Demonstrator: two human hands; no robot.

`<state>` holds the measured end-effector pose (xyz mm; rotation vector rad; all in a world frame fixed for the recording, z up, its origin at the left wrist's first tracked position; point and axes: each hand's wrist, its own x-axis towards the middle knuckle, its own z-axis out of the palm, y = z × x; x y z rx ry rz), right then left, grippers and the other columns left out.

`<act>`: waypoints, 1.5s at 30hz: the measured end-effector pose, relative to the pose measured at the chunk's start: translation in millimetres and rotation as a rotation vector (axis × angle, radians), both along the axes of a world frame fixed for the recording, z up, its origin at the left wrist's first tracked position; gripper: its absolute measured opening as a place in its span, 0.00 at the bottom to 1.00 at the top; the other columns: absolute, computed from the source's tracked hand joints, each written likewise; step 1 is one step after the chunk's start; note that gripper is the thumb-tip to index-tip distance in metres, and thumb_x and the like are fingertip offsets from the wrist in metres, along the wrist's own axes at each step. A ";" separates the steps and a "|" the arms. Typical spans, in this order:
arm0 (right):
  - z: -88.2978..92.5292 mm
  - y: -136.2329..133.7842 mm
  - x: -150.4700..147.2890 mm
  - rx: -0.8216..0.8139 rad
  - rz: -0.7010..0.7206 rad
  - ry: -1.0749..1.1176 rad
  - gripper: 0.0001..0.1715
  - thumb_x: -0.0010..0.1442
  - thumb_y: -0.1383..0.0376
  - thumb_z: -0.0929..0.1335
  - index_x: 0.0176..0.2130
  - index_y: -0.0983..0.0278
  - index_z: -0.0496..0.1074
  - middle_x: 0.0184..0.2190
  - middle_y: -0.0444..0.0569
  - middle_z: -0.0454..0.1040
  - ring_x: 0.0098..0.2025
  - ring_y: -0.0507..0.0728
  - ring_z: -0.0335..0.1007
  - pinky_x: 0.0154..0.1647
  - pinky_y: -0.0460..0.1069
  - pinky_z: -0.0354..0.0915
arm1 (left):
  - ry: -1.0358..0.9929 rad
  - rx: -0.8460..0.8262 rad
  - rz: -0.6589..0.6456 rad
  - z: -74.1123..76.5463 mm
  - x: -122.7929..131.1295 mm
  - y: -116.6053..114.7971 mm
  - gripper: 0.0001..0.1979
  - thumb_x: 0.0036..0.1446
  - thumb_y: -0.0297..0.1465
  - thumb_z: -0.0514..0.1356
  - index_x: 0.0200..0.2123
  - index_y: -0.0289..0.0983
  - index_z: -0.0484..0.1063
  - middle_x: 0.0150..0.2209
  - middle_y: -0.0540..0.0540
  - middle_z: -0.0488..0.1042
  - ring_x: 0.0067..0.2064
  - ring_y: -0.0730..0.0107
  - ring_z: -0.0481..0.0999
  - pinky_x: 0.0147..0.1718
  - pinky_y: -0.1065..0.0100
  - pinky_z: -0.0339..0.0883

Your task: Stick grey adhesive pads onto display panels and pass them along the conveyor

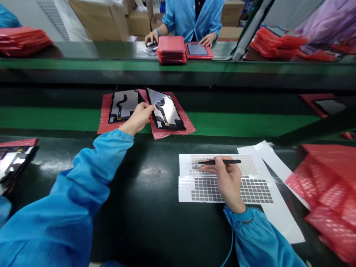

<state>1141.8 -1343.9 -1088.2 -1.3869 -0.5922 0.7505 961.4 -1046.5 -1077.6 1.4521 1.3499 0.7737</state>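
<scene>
My left hand [139,118] reaches forward to the green belt and pinches the near left edge of a dark display panel [166,109], which lies tilted on a red bubble bag [178,128]. A second panel [124,105] rests on another red bag [104,118] just to its left. My right hand [226,180] lies on white sheets of small grey stickers [250,191] and holds black tweezers [222,162], whose tips point left over the upper sheet.
A stack of panels [12,163] sits at the left edge. Red bubble bags [330,193] are heaped at right. Across the belt, another person in a blue coat [191,15] handles a tablet [198,50] beside a pile of red bags [171,50].
</scene>
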 end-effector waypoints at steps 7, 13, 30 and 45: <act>9.5 -18.2 9.9 -0.134 0.150 -0.062 0.22 0.60 0.48 0.77 0.37 0.62 0.73 0.28 0.50 0.83 0.27 0.61 0.85 0.28 0.54 0.83 | -0.205 -0.121 0.069 44.8 -86.1 -101.7 0.11 0.54 0.24 0.60 0.37 0.39 0.61 0.28 0.58 0.68 0.24 0.84 0.68 0.25 0.81 0.64; -0.4 -36.7 3.0 -0.216 0.304 -0.026 0.18 0.64 0.51 0.75 0.37 0.63 0.74 0.31 0.50 0.85 0.28 0.59 0.86 0.30 0.51 0.83 | -0.196 -0.532 -0.115 22.3 -150.5 -190.9 0.23 0.52 0.37 0.69 0.42 0.47 0.57 0.23 0.60 0.72 0.19 0.73 0.71 0.17 0.74 0.64; -7.5 -55.6 0.3 -0.335 0.417 -0.263 0.13 0.68 0.56 0.73 0.40 0.63 0.77 0.36 0.53 0.84 0.36 0.61 0.87 0.35 0.51 0.84 | 0.511 0.772 -0.774 15.0 -114.8 -248.1 0.16 0.66 0.33 0.61 0.56 0.37 0.71 0.57 0.37 0.74 0.55 0.52 0.76 0.53 0.54 0.73; 0.7 -51.1 1.6 -0.381 0.457 -0.274 0.13 0.68 0.56 0.72 0.39 0.63 0.77 0.34 0.52 0.85 0.34 0.60 0.86 0.33 0.51 0.82 | 0.712 0.884 -1.061 -16.4 -64.8 -288.9 0.30 0.74 0.45 0.49 0.69 0.32 0.64 0.71 0.39 0.63 0.67 0.45 0.64 0.59 0.49 0.62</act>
